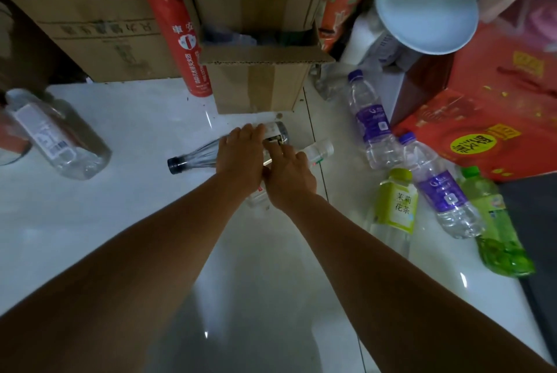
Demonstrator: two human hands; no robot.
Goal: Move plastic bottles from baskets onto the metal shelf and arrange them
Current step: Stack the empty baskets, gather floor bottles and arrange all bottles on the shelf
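Note:
Two bottles lie crossed on the white tile floor (135,119) in the middle of the view. My left hand (241,152) grips the body of a clear bottle with a black cap (193,158), whose cap points left. My right hand (291,176) holds a clear bottle with a white cap (319,149), and its base shows below my wrists. My fingers hide most of both bottles. No basket and no metal shelf are in view.
A big clear bottle (57,137) lies at the left. Two purple-labelled bottles (369,119) (440,188), a pale green tea bottle (398,206) and a green bottle (494,222) lie at the right. Cardboard boxes (259,83), a red canister (184,41) and a red gift box (497,113) stand behind.

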